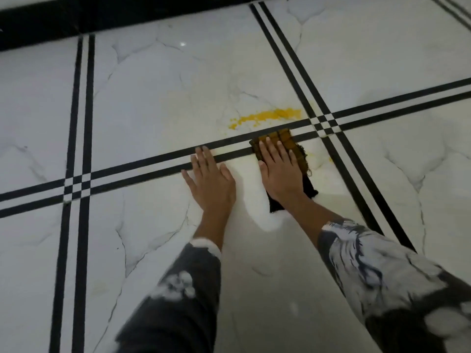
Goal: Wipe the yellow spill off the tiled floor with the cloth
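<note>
A yellow spill [267, 116] streaks across the white marble floor tile, just beyond a double black line. A dark folded cloth [280, 136], stained yellow-brown at its far end, lies flat on the floor right below the spill. My right hand [279, 169] presses on the cloth with straight, spread fingers. My left hand [210, 178] rests flat on the bare tile to the left of the cloth, fingers straight, fingertips on the black line. Faint yellow smears [330, 159] show on the tile right of the cloth.
The floor is white marble tile [153, 98] crossed by double black inlay lines. A broad black band [102, 19] runs along the far edge. My patterned dark-and-white sleeves [377, 261] reach in from the bottom.
</note>
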A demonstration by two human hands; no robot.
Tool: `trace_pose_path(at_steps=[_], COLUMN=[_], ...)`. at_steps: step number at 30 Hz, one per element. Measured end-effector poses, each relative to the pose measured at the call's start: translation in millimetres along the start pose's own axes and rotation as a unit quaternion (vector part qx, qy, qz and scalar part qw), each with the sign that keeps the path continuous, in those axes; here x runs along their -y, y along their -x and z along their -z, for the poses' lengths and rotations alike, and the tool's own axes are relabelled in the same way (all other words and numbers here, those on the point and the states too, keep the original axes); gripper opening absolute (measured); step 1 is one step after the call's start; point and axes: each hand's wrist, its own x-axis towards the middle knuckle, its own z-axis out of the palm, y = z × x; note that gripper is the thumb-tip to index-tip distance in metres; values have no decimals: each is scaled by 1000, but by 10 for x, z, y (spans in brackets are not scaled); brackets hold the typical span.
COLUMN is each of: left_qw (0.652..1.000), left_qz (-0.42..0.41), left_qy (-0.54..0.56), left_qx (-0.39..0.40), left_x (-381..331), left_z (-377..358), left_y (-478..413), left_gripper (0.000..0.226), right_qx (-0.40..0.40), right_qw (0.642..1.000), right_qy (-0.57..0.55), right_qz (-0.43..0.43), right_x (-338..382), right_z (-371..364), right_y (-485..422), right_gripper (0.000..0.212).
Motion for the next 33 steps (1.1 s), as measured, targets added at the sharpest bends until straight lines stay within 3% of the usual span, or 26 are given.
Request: trace_pose_path(at_steps=[3,7,13,18,22,26,33], left_qw=[1000,1000,1000,999,1000,997,995], left_qz=[-2,-18,-9,-7,8,-71,-86], left_qy=[-11,-10,-9,-18,-11,-36,-45], left_qx=[8,-22,-17,-28,-5,-10,2], left_x=[172,217,214,215,99,-253,-287], left_z=[2,-75,-77,-97,-56,-109,-190], left_y=[-482,-573,-553,-561,-638,-1082,-1197], left_gripper=[57,55,55,58,56,56,59], right_qx=[-8,5,-2,20,21,18,11], right_qw=[997,981,994,965,980,985,992], right_qy=[-7,-15,-15,19,13,12,-2], right_qz=[78,195,104,261,196,173,123], right_x=[225,360,576,592,526,380,195], right_z=[-62,-102,-54,-84,-33,-14,78], right_y=[62,-197,-1070,-1016,-1460,-1765,-2014], right_gripper=[61,55,50,50,48,49,49])
